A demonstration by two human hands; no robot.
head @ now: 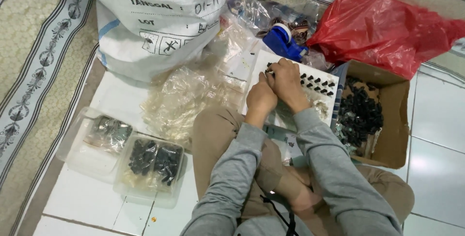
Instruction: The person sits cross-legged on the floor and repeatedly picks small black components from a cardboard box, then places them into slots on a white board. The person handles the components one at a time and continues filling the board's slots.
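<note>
I sit cross-legged on a tiled floor in grey sleeves. Both hands meet over the near-left part of a white board (323, 106) that carries rows of small black parts (317, 83). My left hand (260, 98) is closed, knuckles up, pressed against my right hand (286, 82). The right hand's fingers are curled over the board's left edge; something small and dark shows at the fingertips, but what each hand grips is hidden. To the right, an open cardboard box (395, 119) holds a heap of the same black parts (361, 115).
A large white woven sack (155, 18) stands at the back, crumpled clear plastic bags (186, 98) in front of it. Two clear plastic tubs (92, 141) (152, 168) hold bagged parts at left. A blue tape dispenser (286, 39) and red plastic bag (387, 30) lie behind the board.
</note>
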